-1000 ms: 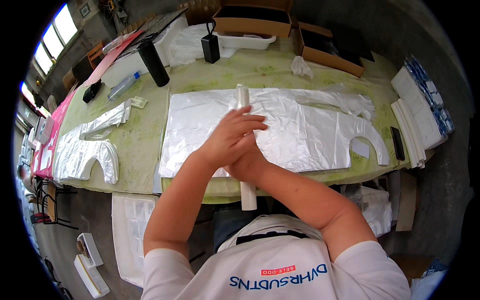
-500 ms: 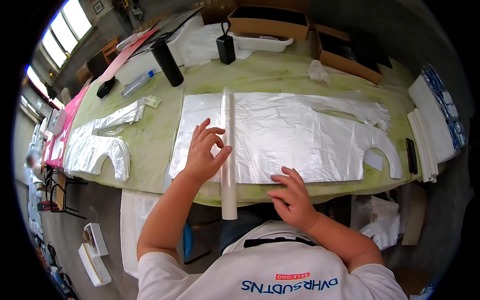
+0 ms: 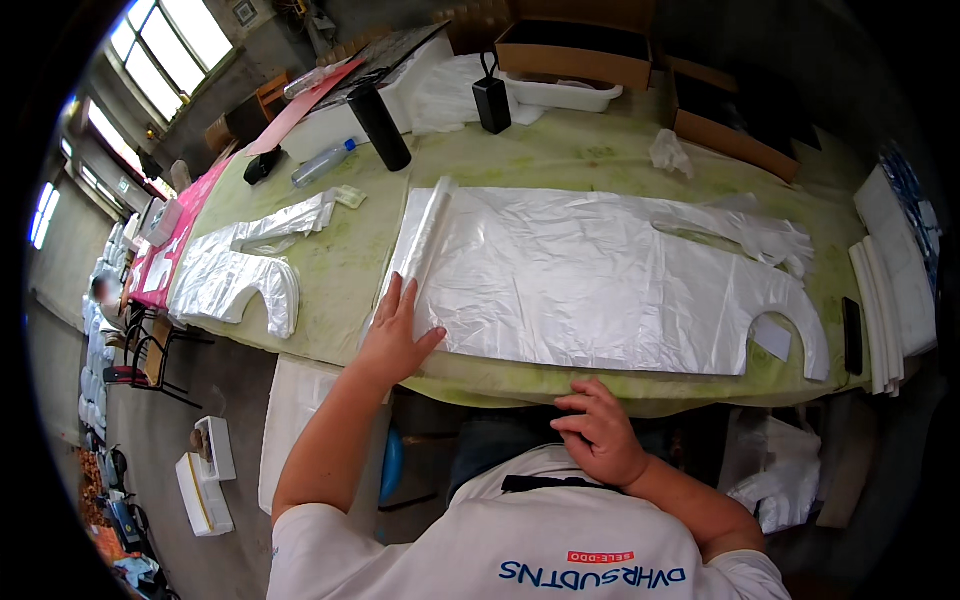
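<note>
My left hand [image 3: 396,335] lies with fingers stretched and thumb apart on the lower part of a clear plastic film roll [image 3: 432,232]. The roll rests at a slant along the left end of a layered plastic apron [image 3: 590,275], spread across the table. The apron's strap and curved neck cutout are at the right. My right hand [image 3: 602,435] hovers just off the table's front edge, fingers loosely bent and apart, holding nothing. Another shiny plastic apron [image 3: 235,270] lies partly folded at the left.
A black cylinder [image 3: 380,128], a clear bottle [image 3: 322,164] and a black box-shaped thing with a loop [image 3: 491,103] stand or lie at the back. Cardboard boxes [image 3: 735,130] are at the back right. A dark phone-like slab [image 3: 852,336] lies near white rolls [image 3: 877,315].
The roll has gone from upright, overhanging the front edge, to slanting at the apron's left end. My left hand has flattened onto it; my right hand has drawn back. The view has shifted.
</note>
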Demonstrator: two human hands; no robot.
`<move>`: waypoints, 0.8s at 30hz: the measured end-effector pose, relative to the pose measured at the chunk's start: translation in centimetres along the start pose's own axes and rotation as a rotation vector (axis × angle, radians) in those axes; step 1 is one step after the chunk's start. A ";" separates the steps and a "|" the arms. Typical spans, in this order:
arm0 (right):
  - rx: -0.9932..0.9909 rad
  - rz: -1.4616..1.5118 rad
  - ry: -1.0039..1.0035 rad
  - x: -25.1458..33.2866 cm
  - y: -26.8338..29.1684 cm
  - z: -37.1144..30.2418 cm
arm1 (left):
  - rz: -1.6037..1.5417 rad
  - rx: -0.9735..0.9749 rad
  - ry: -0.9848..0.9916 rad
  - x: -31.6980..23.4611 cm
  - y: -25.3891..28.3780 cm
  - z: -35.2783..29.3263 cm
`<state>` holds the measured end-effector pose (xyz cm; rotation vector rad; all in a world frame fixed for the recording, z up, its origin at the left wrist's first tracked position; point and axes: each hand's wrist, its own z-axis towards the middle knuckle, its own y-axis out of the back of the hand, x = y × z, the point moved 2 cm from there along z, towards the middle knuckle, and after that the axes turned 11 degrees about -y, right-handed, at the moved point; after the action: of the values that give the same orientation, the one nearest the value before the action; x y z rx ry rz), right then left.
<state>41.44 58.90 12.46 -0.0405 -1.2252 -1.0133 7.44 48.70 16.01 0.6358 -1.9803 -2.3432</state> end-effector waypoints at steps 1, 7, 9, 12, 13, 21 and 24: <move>-0.003 -0.002 0.006 0.1 0.1 0.0 | 0.043 -0.012 0.047 0.5 -0.2 0.1; -0.018 0.031 0.001 0.0 0.5 -1.0 | 0.080 -0.007 0.384 6.2 0.7 -0.9; -0.051 0.030 -0.020 0.0 1.0 -1.6 | 0.102 -0.046 0.387 5.2 1.6 -1.1; -0.083 0.044 -0.020 0.0 1.6 -2.2 | -0.041 -0.059 0.341 3.9 2.1 -2.1; -0.106 0.032 -0.018 0.5 1.8 -2.1 | -0.117 -0.055 0.320 3.5 2.1 -2.7; 0.185 0.890 -0.822 -0.4 -1.0 -1.9 | -1.507 -0.136 0.426 -11.4 -5.4 -5.2; 0.242 1.120 -1.049 0.3 -1.5 -1.0 | -1.655 -0.127 0.440 -14.6 -7.7 -6.6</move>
<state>41.20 57.30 11.63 -1.0532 -1.8721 0.2409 24.76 47.84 12.30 3.2244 -0.9695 -2.1297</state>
